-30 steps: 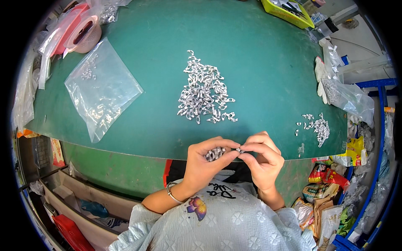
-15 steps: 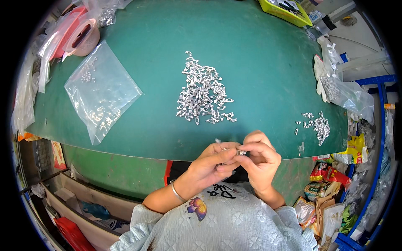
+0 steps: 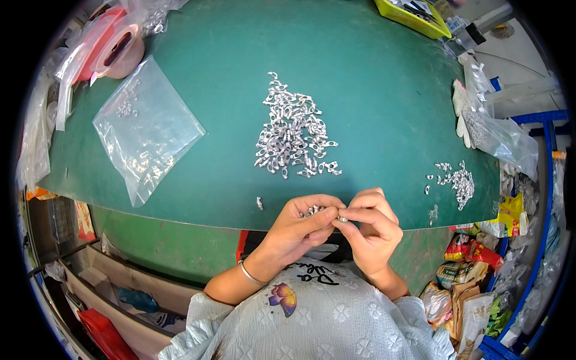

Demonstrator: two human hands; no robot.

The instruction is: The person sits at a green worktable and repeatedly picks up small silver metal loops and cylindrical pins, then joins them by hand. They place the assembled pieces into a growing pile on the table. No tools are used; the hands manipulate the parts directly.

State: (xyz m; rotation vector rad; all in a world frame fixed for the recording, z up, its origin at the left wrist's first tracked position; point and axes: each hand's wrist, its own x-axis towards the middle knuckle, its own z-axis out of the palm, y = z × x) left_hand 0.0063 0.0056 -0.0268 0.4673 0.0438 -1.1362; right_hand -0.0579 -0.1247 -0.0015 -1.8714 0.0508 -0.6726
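My left hand (image 3: 297, 230) is curled around several small silvery metal pieces (image 3: 312, 210) at the near edge of the table. Against its thumb, my right hand (image 3: 377, 233) pinches one small metal piece (image 3: 342, 219) between thumb and fingertips. Both hands meet there, so much of that piece is covered. A single metal piece (image 3: 259, 203) lies on the green tabletop just left of my left hand. Beyond the hands spreads a large pile of looped metal pieces (image 3: 291, 132). Another, smaller pile (image 3: 462, 187) sits to the right.
On the left lies a flat clear plastic bag (image 3: 150, 135) with a few small pieces on or in it. Pink baskets (image 3: 123, 60) stand at the far left, a yellow-green tray (image 3: 414, 21) at the far right. White gloves (image 3: 462, 114) rest by the right edge.
A single metal piece now lies on the table left of my left hand, where none lay before. The pieces in my left hand show more plainly. My right hand has barely moved.
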